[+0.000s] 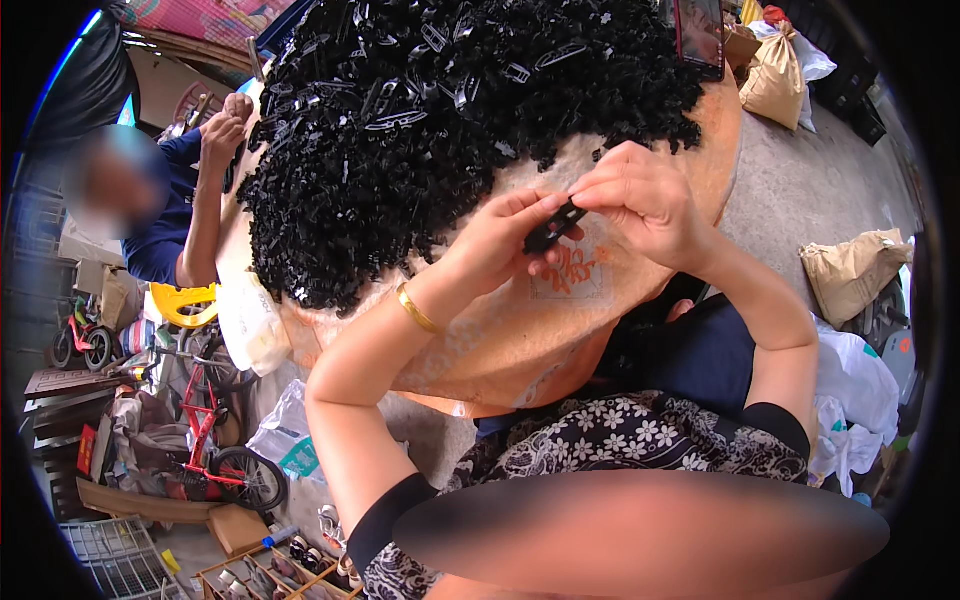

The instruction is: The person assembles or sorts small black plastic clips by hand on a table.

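My left hand (500, 240), with a gold bracelet at the wrist, grips a small, oblong black plastic piece (553, 229) between thumb and fingers. Pale spots or slots show along it, but its exact kind is unclear. At the piece's upper right end, the fingertips of my right hand (645, 200) pinch together, partly hiding that end. Both hands are raised over the near side of an orange-brown covered table (470, 365). Just beyond them spreads a big heap of small black plastic parts (400, 160), several with shiny, slotted frames.
Across the table at left, a person in dark blue (165, 255) works with both hands at the heap's edge. A phone-like screen (700, 38) stands at the far right edge. Sacks (775, 80) rest on the floor at right; a red bicycle (203, 420) stands lower left.
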